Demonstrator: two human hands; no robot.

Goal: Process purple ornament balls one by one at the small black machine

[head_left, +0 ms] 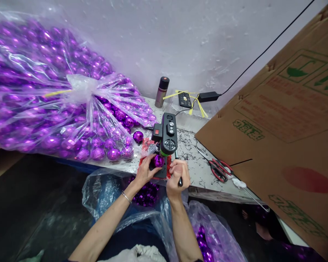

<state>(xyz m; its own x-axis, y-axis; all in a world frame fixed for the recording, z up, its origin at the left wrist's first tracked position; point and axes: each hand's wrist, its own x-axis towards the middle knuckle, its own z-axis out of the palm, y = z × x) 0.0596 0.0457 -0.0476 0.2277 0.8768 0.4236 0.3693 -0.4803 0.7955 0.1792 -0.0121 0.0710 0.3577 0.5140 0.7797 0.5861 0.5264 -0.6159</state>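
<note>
Purple ball [158, 160] sits under the head of a small black press [167, 133] at the near edge of a table [199, 178], pinched in the fingertips of the left hand [144, 170]. The right hand [177, 174] is wrapped in a fist around the lever [180, 181] just beside the ball. A big clear bag [57, 94] stuffed with the same purple balls fills the left of the table, and one loose ball [138, 136] lies between that bag and the press. Red-handled scissors [220, 169] lie to the right, near a tilted cardboard box [289, 120]; dark wire clippings litter the tabletop. A second bag [146, 194] of balls hangs open below the hands.

The likeliest mishap, judging by the grip, is a nipped finger: the left fingertips lie very close to the press head. A shiny, round ball held only by the tips could also turn or slip off-centre under the press, and from the table edge it could drop past the open bag to the floor.
</note>
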